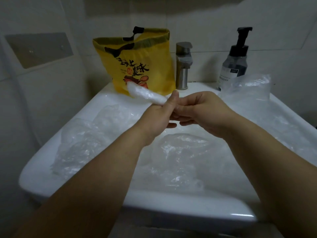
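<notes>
While both forearms reach in from the lower edge, the hands meet mid-frame above the white basin point(44, 169).

Lower left: loose clear film point(80, 145) lies crumpled in the basin.

Upper centre-left: yellow bag point(154, 66) stands upright on the back rim, with a black band at its top. It carries black Chinese characters; the lower line reads 美味, with an orange picture beneath. The small print is unreadable.

Rolled clear plastic point(145, 94) slants from in front of the bag's foot down-right to the hands.

Left hand point(157, 117): one digit raised, grip closed round the roll's lower end.

Metal tap point(182, 66) stands just right of the bag.

Right hand point(207, 110): back up, fingers curled toward the left hand, grip pinching the same end of the roll.

Upper right: pump bottle point(235, 64) with a black head; its label text is too small to read. Clear bag point(248, 86) sits puffed up in front of it on the rim.
</notes>
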{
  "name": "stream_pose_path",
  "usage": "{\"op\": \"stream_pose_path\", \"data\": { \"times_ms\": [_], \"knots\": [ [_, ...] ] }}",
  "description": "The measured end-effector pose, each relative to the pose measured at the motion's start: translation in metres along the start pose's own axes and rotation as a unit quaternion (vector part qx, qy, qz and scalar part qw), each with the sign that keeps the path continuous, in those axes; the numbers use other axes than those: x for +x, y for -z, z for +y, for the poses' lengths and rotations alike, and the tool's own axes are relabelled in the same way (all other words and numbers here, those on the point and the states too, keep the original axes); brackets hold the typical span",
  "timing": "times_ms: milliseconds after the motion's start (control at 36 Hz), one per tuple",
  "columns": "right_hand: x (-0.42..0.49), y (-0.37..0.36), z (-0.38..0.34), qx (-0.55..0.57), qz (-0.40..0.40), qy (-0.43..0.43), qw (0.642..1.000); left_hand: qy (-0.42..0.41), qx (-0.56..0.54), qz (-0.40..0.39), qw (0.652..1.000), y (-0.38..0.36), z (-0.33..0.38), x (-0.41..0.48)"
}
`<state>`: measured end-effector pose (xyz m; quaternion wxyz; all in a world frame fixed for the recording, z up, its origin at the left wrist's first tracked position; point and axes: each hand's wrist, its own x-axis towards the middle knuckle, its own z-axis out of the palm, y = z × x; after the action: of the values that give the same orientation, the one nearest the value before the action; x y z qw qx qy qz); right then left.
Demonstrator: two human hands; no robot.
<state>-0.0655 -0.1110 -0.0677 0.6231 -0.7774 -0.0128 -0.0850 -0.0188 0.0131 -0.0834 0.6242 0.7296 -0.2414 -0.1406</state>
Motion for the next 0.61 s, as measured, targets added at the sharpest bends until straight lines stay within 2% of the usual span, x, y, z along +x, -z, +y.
{"op": "stream_pose_path", "data": {
  "times_ms": [111,278,417,500,611],
  "knots": [
    [0.001,0.007,-0.002,0.009,-0.018,-0.021,1.000,-0.058,-0.016,0.035,0.998,0.004,-0.001,0.003],
    [0.000,0.014,-0.003,0.049,-0.035,-0.060,0.996,-0.075,-0.106,0.199,0.971,0.016,0.003,0.007],
    [-0.003,0.014,-0.003,0.086,-0.070,-0.060,0.992,-0.089,-0.091,0.283,0.951,0.023,0.005,0.006],
    [-0.006,0.011,-0.003,0.098,-0.074,-0.058,0.991,-0.081,-0.102,0.302,0.944,0.022,0.007,0.001],
    [-0.006,0.005,-0.007,0.081,-0.065,-0.058,0.993,-0.028,-0.131,0.334,0.933,0.023,0.013,-0.002]
  ]
}}
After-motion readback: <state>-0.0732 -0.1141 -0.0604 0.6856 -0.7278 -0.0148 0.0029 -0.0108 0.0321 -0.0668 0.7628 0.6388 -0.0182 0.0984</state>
